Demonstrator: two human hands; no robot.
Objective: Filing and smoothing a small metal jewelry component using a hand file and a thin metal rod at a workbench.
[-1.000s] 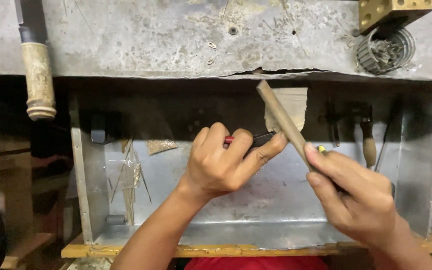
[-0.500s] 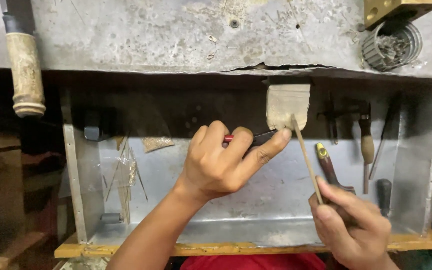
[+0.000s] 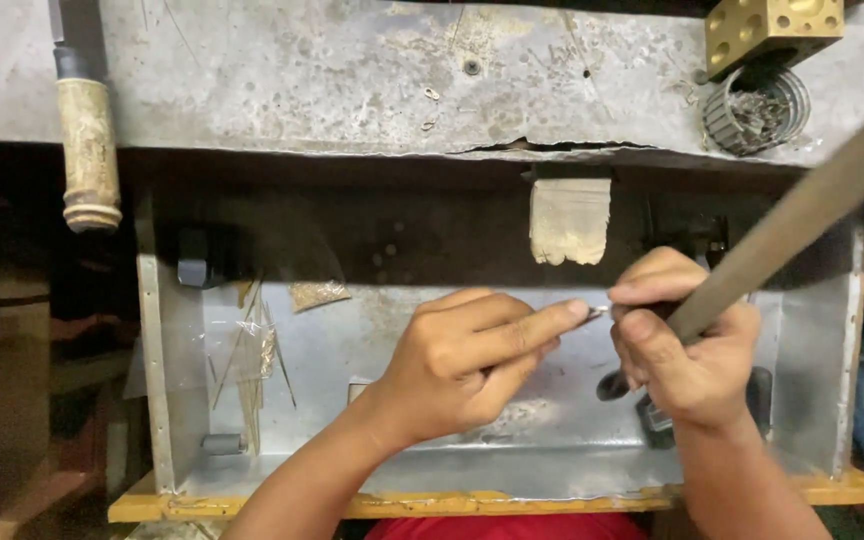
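Hands meet at centre-right of the frame, over an open metal tray [image 3: 352, 350] under the bench edge. Left hand [image 3: 467, 360] is curled, thumb and forefinger pressed together on a small thin metal piece [image 3: 597, 313] whose tip pokes out toward the right; what it is exactly, too small to tell. Right hand [image 3: 687, 345] is wrapped in a fist around the handle end of a flat file [image 3: 802, 215], which runs blurred up to the upper right edge of the frame; its thumb and fingertip sit just beside the small piece, touching or nearly so. Wooden bench peg [image 3: 569, 220] sits just above the hands at centre. Worn bench top [image 3: 352, 70] spans the top of the frame. Wooden tool handle [image 3: 87, 150] hangs at upper left. Brass block with holes [image 3: 772, 25] and a round ribbed container [image 3: 757, 110] sit upper right. Thin wire strips [image 3: 252, 350] lean in the tray's left side.
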